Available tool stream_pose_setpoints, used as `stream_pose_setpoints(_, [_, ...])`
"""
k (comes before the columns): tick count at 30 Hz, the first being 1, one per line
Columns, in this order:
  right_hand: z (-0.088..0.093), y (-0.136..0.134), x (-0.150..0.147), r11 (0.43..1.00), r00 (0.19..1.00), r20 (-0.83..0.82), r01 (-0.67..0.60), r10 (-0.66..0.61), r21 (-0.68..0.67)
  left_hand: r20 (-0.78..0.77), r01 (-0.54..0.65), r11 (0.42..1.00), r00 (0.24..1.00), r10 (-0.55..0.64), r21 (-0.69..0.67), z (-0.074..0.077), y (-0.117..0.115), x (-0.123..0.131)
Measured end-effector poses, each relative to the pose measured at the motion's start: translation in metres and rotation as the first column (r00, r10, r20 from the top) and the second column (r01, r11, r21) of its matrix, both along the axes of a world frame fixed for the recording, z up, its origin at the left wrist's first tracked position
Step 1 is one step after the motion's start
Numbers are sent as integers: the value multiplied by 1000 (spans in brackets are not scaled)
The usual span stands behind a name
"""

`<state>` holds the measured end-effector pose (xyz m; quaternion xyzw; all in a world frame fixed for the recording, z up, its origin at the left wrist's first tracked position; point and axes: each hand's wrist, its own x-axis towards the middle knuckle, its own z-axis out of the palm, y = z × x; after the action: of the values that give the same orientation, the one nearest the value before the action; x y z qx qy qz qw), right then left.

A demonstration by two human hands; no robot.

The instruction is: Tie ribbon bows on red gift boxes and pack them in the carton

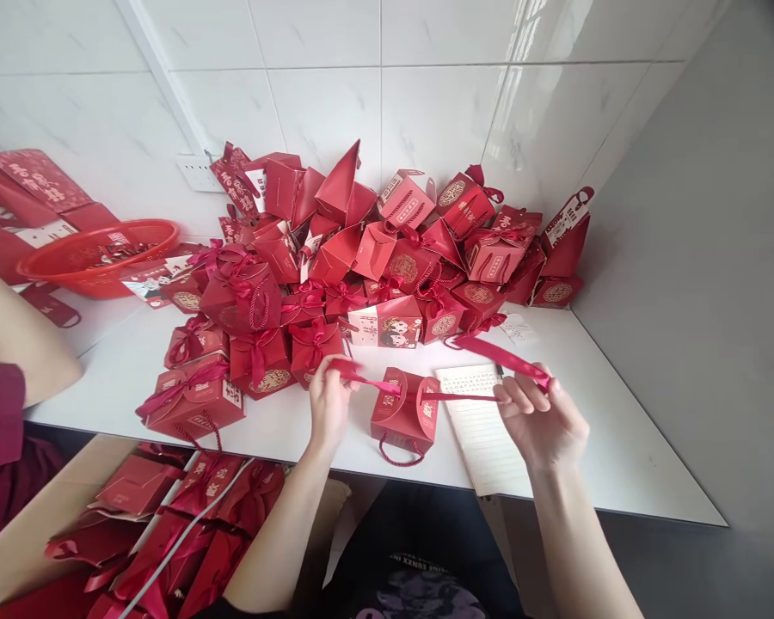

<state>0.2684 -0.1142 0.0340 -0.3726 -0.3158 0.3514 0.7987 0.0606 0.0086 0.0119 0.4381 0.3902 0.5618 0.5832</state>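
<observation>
A small red gift box [405,413] with a cord handle stands near the front edge of the white table [593,430]. A red ribbon [490,354] runs through its top. My left hand [328,402] pinches the ribbon's left end, just left of the box. My right hand [542,417] pinches the other end, pulled out to the right above a lined paper sheet [483,430]. Both hands are closed on the ribbon.
A big pile of red gift boxes [361,258] fills the back of the table against the tiled wall. A red basket [100,254] sits at the left. Another person's arm [19,331] reaches in at the left. A cardboard carton [168,533] of finished boxes lies below.
</observation>
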Motion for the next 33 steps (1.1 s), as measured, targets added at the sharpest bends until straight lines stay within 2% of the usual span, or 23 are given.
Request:
stream_pose_setpoints(2, [3, -4, 4, 998, 998, -19, 56, -56, 14, -9, 36, 999, 999, -36, -15, 3, 6, -8])
stream_pose_setpoints(7, [10, -18, 16, 975, 971, -113, 216, -210, 44, -257, 136, 991, 957, -133, -7, 3, 15, -27])
stream_pose_setpoints(11, [9, -29, 26, 923, 923, -50, 384, -383, 22, -417, 212, 977, 889, -190, 6, 5, 16, -32])
stream_pose_setpoints(13, [6, -33, 30, 905, 905, -7, 426, -426, 22, -476, 247, 968, 856, -205, 28, 9, 16, -33])
stream_pose_setpoints(17, [1, -36, 34, 904, 904, 33, 426, -427, 22, -509, 186, 982, 849, -143, 34, 19, 20, -34])
stream_pose_setpoints(22, [-3, -29, 27, 903, 883, 216, 429, -416, -17, -337, 110, 989, 939, -69, 102, 32, 30, -34])
stream_pose_setpoints(25, [-6, -22, 23, 942, 923, 225, 332, -311, -57, -125, 105, 983, 988, -87, 149, 44, 36, -30])
stream_pose_setpoints(29, [-11, -9, 18, 992, 989, 138, 70, -55, -109, 151, 131, 983, 977, -149, 127, 65, 39, -23])
stream_pose_setpoints(33, [-11, 6, 8, 990, 993, 108, -39, 54, -133, 297, 195, 979, 933, -205, 62, 83, 40, -15])
